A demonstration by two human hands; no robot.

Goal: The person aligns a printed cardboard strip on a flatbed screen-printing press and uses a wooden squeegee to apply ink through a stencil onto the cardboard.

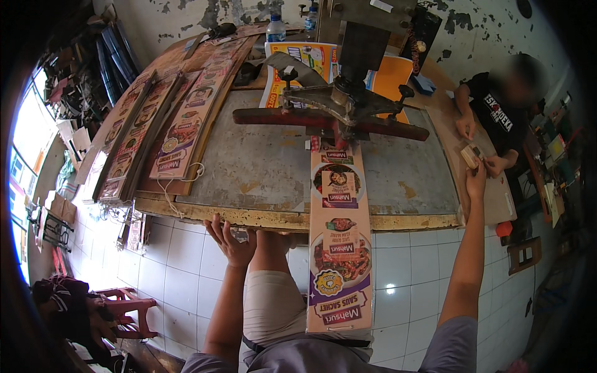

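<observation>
My left hand [231, 241] rests at the worn front edge of the table, its fingers spread and nothing in them. At the far right my right hand [476, 176] reaches out and grips the lower end of a small tan block-shaped bundle [470, 155]; its exact kind is too small to tell. A co-worker's hand [495, 165] is right beside it. Between my arms a long printed cardboard strip [341, 248] with food pictures hangs over the table edge toward me. Its far end lies under a metal press [339, 102] with a red-edged crossbar.
More printed strips [186, 133] lie stacked on the table's left side, with white string [180, 180] at their near end. Orange and yellow printed sheets [311, 53] and a water bottle [275, 30] are behind the press. A red stool [127, 311] stands at lower left.
</observation>
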